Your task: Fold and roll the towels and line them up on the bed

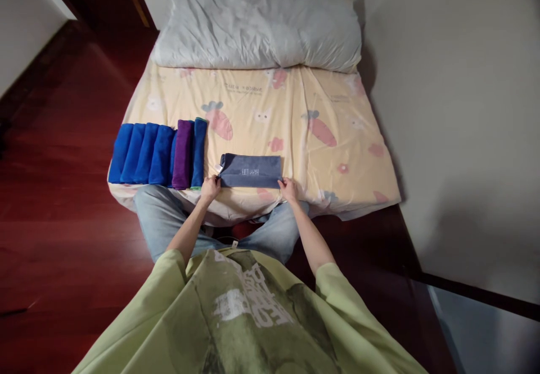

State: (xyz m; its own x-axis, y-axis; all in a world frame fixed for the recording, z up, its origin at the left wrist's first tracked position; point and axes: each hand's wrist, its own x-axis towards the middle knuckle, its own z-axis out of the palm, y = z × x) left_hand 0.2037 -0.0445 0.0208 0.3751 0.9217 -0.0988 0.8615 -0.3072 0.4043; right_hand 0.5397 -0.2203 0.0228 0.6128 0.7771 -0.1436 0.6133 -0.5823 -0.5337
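A grey-blue towel (250, 171), folded into a flat strip with white lettering and a small white tag at its left end, lies on the bed in front of me. My left hand (210, 187) pinches its near left corner. At the near right corner, my right hand (288, 189) is closed on the same towel. Just left of my left hand stands a row of folded towels: several bright blue ones (141, 153), a purple one (182, 154) and a dark blue one with a green edge (199, 153).
The bed (358, 166) has a yellow sheet printed with carrots and rabbits. A bunched pale grey quilt (261, 19) covers its far end. Dark red wooden floor (63, 194) runs along the left, and a pale wall (455, 109) rises on the right.
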